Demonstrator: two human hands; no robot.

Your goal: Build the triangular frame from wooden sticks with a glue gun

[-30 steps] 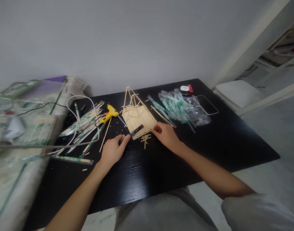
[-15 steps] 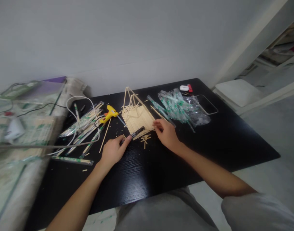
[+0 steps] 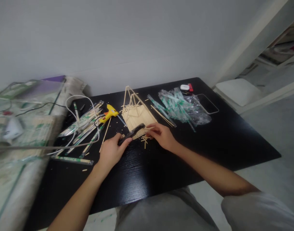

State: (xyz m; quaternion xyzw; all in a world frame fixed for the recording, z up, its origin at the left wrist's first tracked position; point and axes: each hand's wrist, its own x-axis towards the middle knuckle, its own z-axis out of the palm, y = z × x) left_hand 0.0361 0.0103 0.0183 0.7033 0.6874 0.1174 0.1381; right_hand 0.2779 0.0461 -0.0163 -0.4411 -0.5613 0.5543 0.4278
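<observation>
My left hand is closed around a black narrow hand tool whose exact kind I cannot make out. The tool's far end reaches over the near edge of a light wooden stick platform. My right hand pinches a thin wooden stick close to the tool's tip; the fingers partly hide it. A pointed stick frame rises from the back of the platform. Short cut stick pieces lie just in front of it.
A yellow glue gun lies left of the platform, near wrapped chopsticks and a white cable. Crumpled plastic wrappers, a phone-like slab and a white case are to the right on the black table.
My right hand has moved left from the platform's right corner toward the tool, bringing a thin stick beside its tip. The tool has turned in my left hand and lifted slightly.
</observation>
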